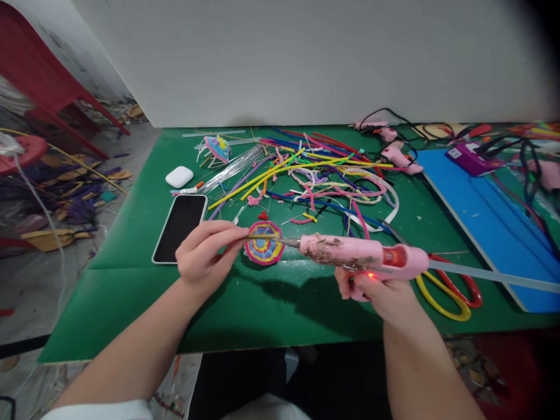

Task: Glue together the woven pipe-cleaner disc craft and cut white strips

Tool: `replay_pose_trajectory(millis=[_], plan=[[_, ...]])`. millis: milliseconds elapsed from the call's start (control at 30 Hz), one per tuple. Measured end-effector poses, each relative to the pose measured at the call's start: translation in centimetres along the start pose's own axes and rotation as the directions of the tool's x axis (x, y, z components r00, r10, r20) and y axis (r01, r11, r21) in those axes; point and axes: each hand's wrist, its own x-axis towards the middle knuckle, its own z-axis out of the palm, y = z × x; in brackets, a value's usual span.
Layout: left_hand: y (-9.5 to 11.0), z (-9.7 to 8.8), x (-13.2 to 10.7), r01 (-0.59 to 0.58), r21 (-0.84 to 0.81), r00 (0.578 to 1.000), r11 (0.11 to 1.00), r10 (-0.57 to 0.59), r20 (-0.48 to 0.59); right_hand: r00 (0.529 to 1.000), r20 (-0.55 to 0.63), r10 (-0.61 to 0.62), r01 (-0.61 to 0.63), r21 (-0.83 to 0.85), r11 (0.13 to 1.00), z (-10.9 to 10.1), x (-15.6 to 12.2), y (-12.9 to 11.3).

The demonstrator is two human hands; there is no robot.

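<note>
My left hand (205,251) is closed in a pinch on a thin stick (260,236) that carries a round disc of coiled pipe cleaners (263,245) in red, yellow, blue and pink, held just above the green mat (131,291). My right hand (376,289) grips the handle of a pink hot glue gun (363,254). The gun's metal tip points left and meets the stick at the disc's right edge. A clear glue stick (494,275) sticks out of the gun's back. A red light glows on its handle.
A heap of coloured pipe cleaners (315,175) lies behind the disc. A phone (180,226) and a white earbud case (179,176) lie left. Red and yellow scissors (450,291), a blue board (490,216) and other pink glue guns (396,154) lie right.
</note>
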Motion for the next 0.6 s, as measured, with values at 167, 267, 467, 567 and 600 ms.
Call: replay_pose_trajectory(millis=[167, 267, 467, 567, 600], plan=[[0.06, -0.05, 0.02, -0.003, 0.011, 1.000, 1.000, 0.003, 0.017, 1.000, -0.029, 0.000, 0.000, -0.005, 1.000, 0.04, 0.07, -0.04], [0.07, -0.04, 0.00, -0.005, 0.015, 0.999, 1.000, 0.005, 0.031, 0.999, -0.038, 0.001, -0.001, 0.003, 1.000, 0.07, 0.08, -0.01], [0.23, -0.17, 0.09, -0.020, 0.000, 0.999, 1.000, 0.020, 0.033, 0.999, -0.029, -0.013, 0.014, 0.004, 1.000, 0.07, 0.09, 0.09], [0.25, -0.24, 0.08, -0.028, -0.016, 0.999, 0.999, 0.029, 0.042, 1.000, -0.007, -0.027, 0.027, 0.023, 0.999, 0.10, 0.16, 0.10], [0.25, -0.24, 0.07, -0.031, -0.020, 0.999, 0.999, 0.032, 0.041, 1.000, -0.006, -0.027, 0.027, 0.027, 0.999, 0.11, 0.18, 0.08]])
